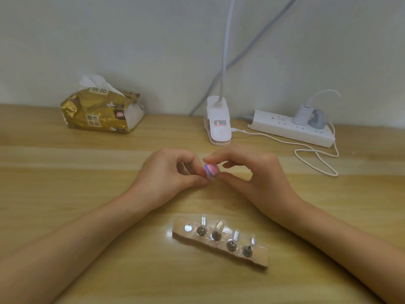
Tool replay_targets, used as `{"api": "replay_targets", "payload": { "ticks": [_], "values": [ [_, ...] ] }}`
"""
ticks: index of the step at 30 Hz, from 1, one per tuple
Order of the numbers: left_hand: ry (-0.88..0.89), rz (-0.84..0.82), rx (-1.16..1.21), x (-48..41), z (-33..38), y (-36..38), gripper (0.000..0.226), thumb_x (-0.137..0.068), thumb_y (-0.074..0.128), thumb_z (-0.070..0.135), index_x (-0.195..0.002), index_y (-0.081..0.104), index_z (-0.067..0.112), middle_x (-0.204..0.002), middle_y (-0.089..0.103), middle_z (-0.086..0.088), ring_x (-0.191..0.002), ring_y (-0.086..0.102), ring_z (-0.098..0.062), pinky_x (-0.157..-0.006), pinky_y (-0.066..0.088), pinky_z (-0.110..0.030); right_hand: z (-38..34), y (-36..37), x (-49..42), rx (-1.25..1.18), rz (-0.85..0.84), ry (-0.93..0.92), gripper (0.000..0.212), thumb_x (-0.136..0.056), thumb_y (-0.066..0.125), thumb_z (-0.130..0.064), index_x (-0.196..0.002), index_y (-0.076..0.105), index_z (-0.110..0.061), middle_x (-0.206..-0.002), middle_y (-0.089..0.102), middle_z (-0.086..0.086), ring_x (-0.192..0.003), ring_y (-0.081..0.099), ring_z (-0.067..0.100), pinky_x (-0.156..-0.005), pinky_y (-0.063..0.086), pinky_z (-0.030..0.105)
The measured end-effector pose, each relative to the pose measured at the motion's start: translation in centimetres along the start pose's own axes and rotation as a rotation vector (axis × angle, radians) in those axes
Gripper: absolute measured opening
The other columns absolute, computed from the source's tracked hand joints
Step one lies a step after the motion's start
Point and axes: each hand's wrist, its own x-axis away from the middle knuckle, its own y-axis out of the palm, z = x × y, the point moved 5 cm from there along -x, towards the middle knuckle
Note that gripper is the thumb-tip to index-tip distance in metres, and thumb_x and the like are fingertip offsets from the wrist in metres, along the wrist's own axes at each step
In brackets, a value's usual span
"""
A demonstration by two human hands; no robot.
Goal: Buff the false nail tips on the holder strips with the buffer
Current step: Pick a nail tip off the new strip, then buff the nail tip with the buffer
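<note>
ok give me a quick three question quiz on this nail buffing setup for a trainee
1. How many spots on the wooden holder carry a nail tip?
2. What sits at the back left of the table? A tissue pack B power strip C clip lamp
3. True or false: the right hand pinches the buffer.
Key: 1 four, 2 A, 3 true.

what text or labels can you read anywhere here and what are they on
"原木纯品": front of the gold tissue pack, in two rows.
"纯品": the pack's top label, seen upside down.
Sticker on the white lamp clip: red and dark print, too small to read.
Power strip: no legible text.
</note>
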Motion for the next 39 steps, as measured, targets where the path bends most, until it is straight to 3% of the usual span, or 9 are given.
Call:
{"api": "replay_targets", "payload": {
  "ticks": [10, 12, 16, 25, 27, 30, 35, 37, 39],
  "values": [
    [-0.002, 0.005, -0.005, 0.0, 0.0, 0.1, 0.020, -0.067, 0.087, 0.025, -0.061, 0.069, 0.032, -0.053, 0.059, 0.024, -0.051, 0.048, 0.000, -0.058, 0.033, -0.023, 0.5, -0.3, 0.0, -0.024, 0.004, 0.048, 0.019, -0.087, 0.076, -0.007, -0.106, 0.076, -0.009, -0.096, 0.075, -0.004, -0.088, 0.067, -0.001, -0.081, 0.053, 0.020],
    [0.004, 0.007, 0.003, 0.0, 0.0, 0.0, 0.020, -0.067, 0.087, 0.025, -0.060, 0.069, 0.032, -0.054, 0.059, 0.024, -0.051, 0.048, -0.001, -0.058, 0.033, -0.021, 0.2, -0.2, 0.0, 0.023, 0.010, -0.001, 0.020, -0.086, 0.076, -0.006, -0.106, 0.076, -0.009, -0.097, 0.074, -0.004, -0.089, 0.067, 0.004, -0.081, 0.055, 0.024],
    [-0.002, 0.005, -0.002, 0.0, -0.2, 0.1, 0.017, -0.066, 0.088, 0.026, -0.063, 0.071, 0.030, -0.056, 0.062, 0.023, -0.052, 0.049, -0.001, -0.060, 0.036, -0.024, 0.8, -0.2, -0.1, -0.037, 0.001, 0.074, 0.018, -0.087, 0.077, -0.004, -0.105, 0.076, -0.008, -0.096, 0.075, -0.003, -0.089, 0.070, 0.007, -0.078, 0.057, 0.033],
    [0.010, 0.006, -0.014, 0.0, 0.0, 0.0, 0.023, -0.066, 0.087, 0.026, -0.059, 0.067, 0.034, -0.054, 0.059, 0.024, -0.051, 0.048, 0.000, -0.057, 0.034, -0.019, 0.1, -0.3, 0.0, 0.003, 0.017, -0.008, 0.018, -0.087, 0.076, -0.006, -0.104, 0.076, -0.008, -0.097, 0.075, -0.001, -0.090, 0.068, 0.006, -0.075, 0.056, 0.031],
    [0.010, 0.007, -0.017, 0.0, 0.0, 0.0, 0.021, -0.067, 0.087, 0.026, -0.060, 0.068, 0.032, -0.051, 0.058, 0.024, -0.050, 0.048, 0.000, -0.053, 0.032, -0.013, 0.3, -0.1, -0.1, -0.021, -0.020, 0.038, 0.014, -0.088, 0.076, -0.005, -0.102, 0.076, -0.008, -0.097, 0.076, -0.002, -0.090, 0.069, 0.008, -0.074, 0.056, 0.033],
    [0.006, -0.004, -0.015, 0.0, 0.0, 0.0, 0.018, -0.066, 0.087, 0.025, -0.062, 0.070, 0.030, -0.055, 0.061, 0.023, -0.052, 0.049, -0.001, -0.056, 0.035, -0.019, 0.6, -0.3, 0.0, -0.048, -0.010, 0.089, 0.016, -0.087, 0.077, -0.006, -0.102, 0.077, -0.008, -0.096, 0.076, -0.004, -0.090, 0.070, 0.005, -0.074, 0.056, 0.035],
    [0.014, 0.001, -0.018, -0.1, 0.0, 0.0, 0.022, -0.067, 0.087, 0.024, -0.060, 0.068, 0.032, -0.053, 0.059, 0.025, -0.051, 0.048, 0.000, -0.054, 0.034, -0.017, 0.5, -0.3, 0.0, -0.052, -0.021, 0.104, 0.013, -0.087, 0.077, -0.008, -0.100, 0.077, -0.008, -0.096, 0.076, -0.006, -0.088, 0.070, 0.002, -0.074, 0.056, 0.034],
    [0.017, -0.003, -0.010, 0.0, 0.0, 0.0, 0.023, -0.067, 0.088, 0.022, -0.060, 0.068, 0.031, -0.054, 0.060, 0.024, -0.051, 0.048, -0.001, -0.056, 0.036, -0.020, 0.2, -0.5, 0.1, -0.025, 0.014, 0.060, 0.014, -0.086, 0.078, -0.009, -0.100, 0.077, -0.009, -0.094, 0.076, -0.005, -0.087, 0.069, 0.000, -0.073, 0.055, 0.031],
    [0.023, 0.002, -0.011, 0.0, 0.0, -0.1, 0.027, -0.067, 0.087, 0.021, -0.059, 0.065, 0.033, -0.051, 0.058, 0.024, -0.049, 0.046, 0.000, -0.052, 0.032, -0.014, -0.3, -0.3, 0.1, 0.021, 0.019, -0.002, 0.013, -0.086, 0.079, -0.009, -0.099, 0.077, -0.009, -0.093, 0.076, -0.005, -0.086, 0.067, 0.001, -0.071, 0.054, 0.028]
  ]
}}
